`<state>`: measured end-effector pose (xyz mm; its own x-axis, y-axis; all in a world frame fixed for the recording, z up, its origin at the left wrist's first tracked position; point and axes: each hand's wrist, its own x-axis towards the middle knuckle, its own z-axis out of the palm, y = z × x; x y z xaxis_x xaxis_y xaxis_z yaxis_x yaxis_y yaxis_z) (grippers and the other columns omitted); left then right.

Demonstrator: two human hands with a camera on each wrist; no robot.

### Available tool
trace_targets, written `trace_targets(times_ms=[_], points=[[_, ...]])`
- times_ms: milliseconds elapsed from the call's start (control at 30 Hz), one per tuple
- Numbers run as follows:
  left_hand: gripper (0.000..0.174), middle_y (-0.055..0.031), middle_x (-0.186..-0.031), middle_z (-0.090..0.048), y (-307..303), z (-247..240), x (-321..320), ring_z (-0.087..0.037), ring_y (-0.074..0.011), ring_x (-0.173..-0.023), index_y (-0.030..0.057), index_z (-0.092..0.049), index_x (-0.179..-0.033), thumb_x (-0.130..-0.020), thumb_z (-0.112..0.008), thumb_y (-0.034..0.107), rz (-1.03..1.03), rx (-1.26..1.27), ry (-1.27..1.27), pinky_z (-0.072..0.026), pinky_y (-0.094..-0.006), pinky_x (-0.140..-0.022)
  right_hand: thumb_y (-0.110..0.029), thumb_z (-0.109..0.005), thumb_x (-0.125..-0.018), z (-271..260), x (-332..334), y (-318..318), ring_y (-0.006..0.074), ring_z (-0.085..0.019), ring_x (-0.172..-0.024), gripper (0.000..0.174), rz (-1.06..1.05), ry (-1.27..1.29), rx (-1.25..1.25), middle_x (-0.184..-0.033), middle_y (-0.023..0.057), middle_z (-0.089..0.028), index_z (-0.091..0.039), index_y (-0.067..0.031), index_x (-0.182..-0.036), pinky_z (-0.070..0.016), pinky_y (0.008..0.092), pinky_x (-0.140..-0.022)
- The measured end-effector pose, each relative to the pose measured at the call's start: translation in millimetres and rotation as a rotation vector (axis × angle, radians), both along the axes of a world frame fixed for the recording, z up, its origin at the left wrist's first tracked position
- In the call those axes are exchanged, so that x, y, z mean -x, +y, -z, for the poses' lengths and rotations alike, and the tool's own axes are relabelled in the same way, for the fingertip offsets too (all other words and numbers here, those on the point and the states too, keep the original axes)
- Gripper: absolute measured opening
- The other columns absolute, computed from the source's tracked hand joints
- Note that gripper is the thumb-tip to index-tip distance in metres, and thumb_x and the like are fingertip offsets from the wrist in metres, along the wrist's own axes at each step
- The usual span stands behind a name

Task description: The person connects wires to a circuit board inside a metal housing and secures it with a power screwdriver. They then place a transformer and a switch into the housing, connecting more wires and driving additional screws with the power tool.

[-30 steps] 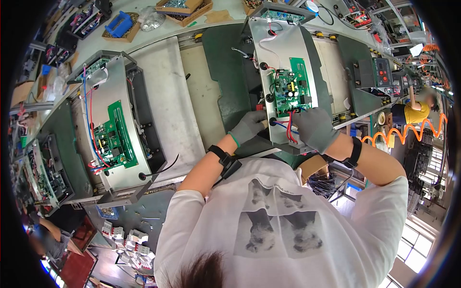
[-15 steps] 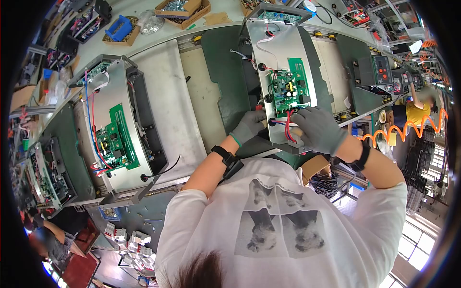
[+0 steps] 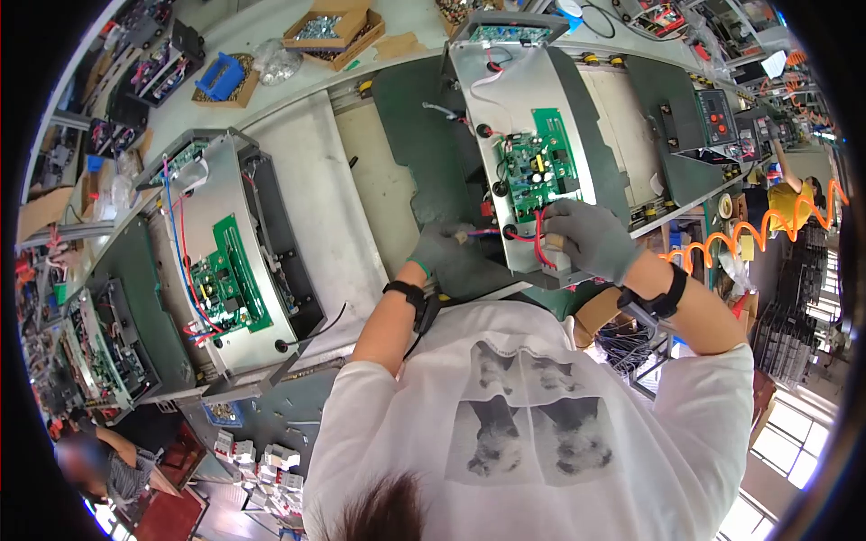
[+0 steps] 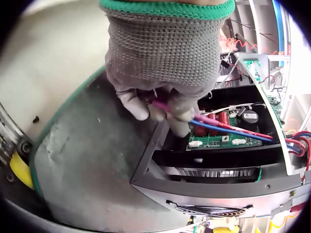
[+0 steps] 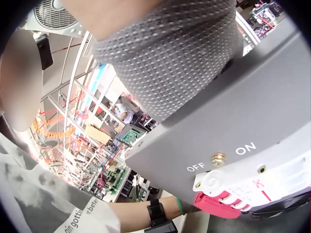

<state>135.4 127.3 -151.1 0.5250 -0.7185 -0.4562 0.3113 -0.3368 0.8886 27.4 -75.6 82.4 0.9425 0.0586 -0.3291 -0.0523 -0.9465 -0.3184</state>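
My gloved left hand (image 3: 439, 248) is just left of the open power unit's metal plate (image 3: 528, 86). Its fingertips pinch red and blue wires (image 4: 233, 130) that run out of the unit's side, over the inner board with red capacitors (image 4: 224, 118). On the plate's right, my gloved right hand (image 3: 595, 242) has its fingers curled at the red wires (image 3: 539, 236), below the green circuit board (image 3: 538, 171). In the right wrist view, the grey panel (image 5: 194, 138) marked OFF and ON hides those fingers. A white breaker (image 5: 255, 191) with a pinkish-red lever sits in that panel.
A second unit (image 3: 185, 239) stands to the left on the line, with a third (image 3: 99, 338) beyond it. Rightward is a unit with a control panel (image 3: 713, 117). Screw boxes (image 3: 334, 32) and a blue bin (image 3: 221, 77) line the back. An orange coiled hose (image 3: 767, 225) hangs at right.
My left hand has moved left and slightly down, away from the plate's edge, drawing the red and blue wires out sideways. The right hand stays by the red wires, its fingers shifted slightly.
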Motion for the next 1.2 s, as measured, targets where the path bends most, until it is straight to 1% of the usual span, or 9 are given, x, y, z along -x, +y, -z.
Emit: trace_targets(times_ms=[100, 167, 300, 367, 600, 733, 1000, 1100, 1200], points=[[0.03, -0.0077, -0.1, -0.068, 6.6, 19.2, 0.9, -0.061, -0.0133, -0.086, 0.0067, -0.065, -0.113, -0.083, -0.062, 0.006, 0.232, -0.075, 0.058, -0.0484, -0.0264, -0.08, -0.006, -0.058, -0.079, -26.5, 9.9, 4.3, 0.0294, -0.062, -0.086, 0.021, 0.165, -0.22, -0.111, -0.101, 0.0102, -0.06, -0.065, -0.0103, -0.099, -0.0504, 0.0375, -0.073], [0.038, -0.0075, -0.108, -0.065, 9.8, 29.6, -3.8, -0.061, -0.0144, -0.095, 0.0057, -0.058, -0.12, -0.082, -0.061, 0.007, 0.016, 0.053, -0.588, -0.0476, -0.0271, -0.086, -0.004, -0.056, -0.081, -32.7, 27.4, 4.9, 0.0304, -0.061, -0.08, 0.02, 0.34, -0.473, -0.159, -0.093, 0.0142, -0.06, -0.063, -0.005, -0.099, -0.0488, 0.0373, -0.07], [0.043, -0.0087, -0.115, -0.062, 1.2, -4.6, -23.6, -0.061, -0.0207, -0.101, 0.0092, -0.051, -0.127, -0.085, -0.055, 0.006, -0.216, -0.152, -0.65, -0.0475, -0.031, -0.088, -0.003, -0.054, -0.081, -28.3, 72.4, 16.6, 0.031, -0.058, -0.081, 0.018, 0.583, -0.615, -0.059, -0.093, 0.0143, -0.059, -0.062, -0.0033, -0.098, -0.048, 0.0372, -0.072], [0.029, -0.0059, -0.102, -0.063, -14.4, -23.1, -28.6, -0.06, -0.0136, -0.093, 0.0051, -0.057, -0.116, -0.087, -0.055, 0.007, -0.56, 0.125, -0.442, -0.0489, -0.0265, -0.081, -0.006, -0.057, -0.078, -22.1, 85.0, 26.2, 0.0314, -0.056, -0.09, 0.022, 0.466, -0.634, 0.036, -0.096, 0.0133, -0.058, -0.063, -0.0066, -0.099, -0.0457, 0.0412, -0.079], [0.02, 0.0015, -0.076, -0.054, -78.4, -69.5, -36.7, -0.05, -0.0065, -0.061, 0.009, -0.058, -0.106, -0.093, -0.052, 0.024, -0.446, 0.167, 0.154, -0.0437, -0.0218, -0.053, -0.03, -0.063, -0.078, 0.4, 65.8, 54.3, 0.0251, -0.054, -0.09, 0.027, 0.19, -0.615, 0.02, -0.092, 0.005, -0.058, -0.064, -0.0147, -0.1, -0.0386, 0.0408, -0.079], [0.022, 0.002, -0.071, -0.052, -87.8, -81.9, -54.1, -0.049, -0.0064, -0.056, 0.008, -0.056, -0.107, -0.092, -0.054, 0.023, -0.374, 0.072, 0.111, -0.043, -0.0221, -0.049, -0.043, -0.069, -0.07, 12.5, 66.6, 52.1, 0.0217, -0.053, -0.081, 0.031, 0.22, -0.682, -0.087, -0.08, 0.0007, -0.058, -0.065, -0.0168, -0.085, -0.0321, 0.0393, -0.074], [0.015, -0.0028, -0.069, -0.055, -88.3, -61.6, -41.2, -0.048, -0.0093, -0.052, -0.0004, -0.058, -0.095, -0.082, -0.062, 0.006, -0.233, 0.064, -0.059, -0.0381, -0.0233, -0.047, -0.023, -0.077, -0.062, 18.3, 93.9, 21.7, 0.0203, -0.051, -0.058, 0.023, 0.314, -0.874, -0.157, -0.056, 0.0001, -0.051, -0.057, -0.0126, -0.058, -0.0381, 0.0348, -0.066], [0.011, -0.005, -0.069, -0.056, -61.3, -68.6, 8.0, -0.047, -0.011, -0.047, -0.0015, -0.057, -0.087, -0.082, -0.062, 0.007, -0.144, -0.012, -0.132, -0.0371, -0.0242, -0.047, -0.026, -0.074, -0.065, 30.0, 135.2, -18.5, 0.0217, -0.052, -0.062, 0.026, 0.312, -0.853, -0.103, -0.059, 0.0007, -0.052, -0.054, -0.0117, -0.056, -0.0396, 0.0357, -0.069], [0.013, -0.0061, -0.075, -0.058, -36.3, -69.4, 36.9, -0.055, -0.0138, -0.059, -0.0024, -0.057, -0.09, -0.084, -0.058, 0.009, -0.135, 0.099, 0.343, -0.0443, -0.0243, -0.053, -0.037, -0.069, -0.074, 40.5, 164.6, -28.3, 0.0285, -0.057, -0.082, 0.031, 0.346, -0.855, 0.035, -0.085, 0.0089, -0.061, -0.06, -0.0081, -0.077, -0.0427, 0.0407, -0.081]])
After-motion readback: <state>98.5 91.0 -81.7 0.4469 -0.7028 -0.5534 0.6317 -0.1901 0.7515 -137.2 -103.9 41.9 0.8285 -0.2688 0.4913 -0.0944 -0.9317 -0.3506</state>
